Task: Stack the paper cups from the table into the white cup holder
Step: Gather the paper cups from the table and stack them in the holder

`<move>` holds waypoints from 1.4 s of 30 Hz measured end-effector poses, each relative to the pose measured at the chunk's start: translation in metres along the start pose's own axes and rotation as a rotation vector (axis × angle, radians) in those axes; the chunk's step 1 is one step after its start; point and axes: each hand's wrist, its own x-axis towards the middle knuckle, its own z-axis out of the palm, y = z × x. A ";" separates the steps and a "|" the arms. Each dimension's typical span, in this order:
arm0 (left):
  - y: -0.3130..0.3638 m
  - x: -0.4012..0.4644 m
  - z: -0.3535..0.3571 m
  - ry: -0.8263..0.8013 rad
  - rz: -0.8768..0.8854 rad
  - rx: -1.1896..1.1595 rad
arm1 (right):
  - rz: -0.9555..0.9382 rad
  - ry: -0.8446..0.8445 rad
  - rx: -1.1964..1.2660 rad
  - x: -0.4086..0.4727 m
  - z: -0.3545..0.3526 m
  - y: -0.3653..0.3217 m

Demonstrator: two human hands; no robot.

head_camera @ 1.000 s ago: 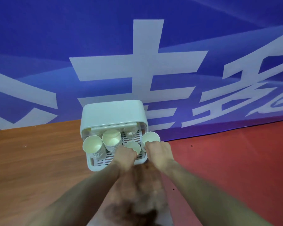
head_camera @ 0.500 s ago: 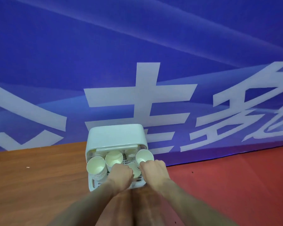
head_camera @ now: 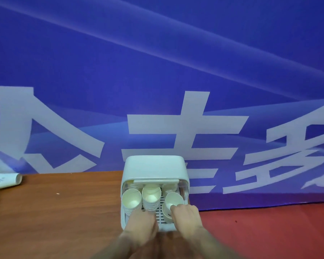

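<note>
Head view: the right hand is pinching a paper cup by its rim inside the white cup holder; the left hand is resting at the holder's front, grip impossible to tell, beside two cup stacks.

Both hands extended forward, backs toward the camera.

Left hand: forearm enters from the lower edge and runs up and slightly right; fingers curl downward out of view, so what they touch cannot be told. Right hand: forearm enters from the lower right and angles up and left; one fingertip hooks over the rim of a paper cup. The two hands lie near each other, apart.
</note>
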 end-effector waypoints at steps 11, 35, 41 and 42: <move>-0.002 -0.016 0.013 -0.052 -0.095 -0.044 | 0.018 -0.063 0.031 0.019 0.032 -0.001; -0.158 -0.206 -0.117 0.204 -0.469 0.103 | -0.325 0.252 0.036 -0.021 -0.158 -0.230; -0.227 -0.335 -0.114 0.240 -0.651 0.129 | -0.477 0.250 0.022 -0.054 -0.185 -0.367; -0.237 -0.359 -0.112 0.247 -0.682 0.138 | -0.507 0.238 0.018 -0.061 -0.187 -0.392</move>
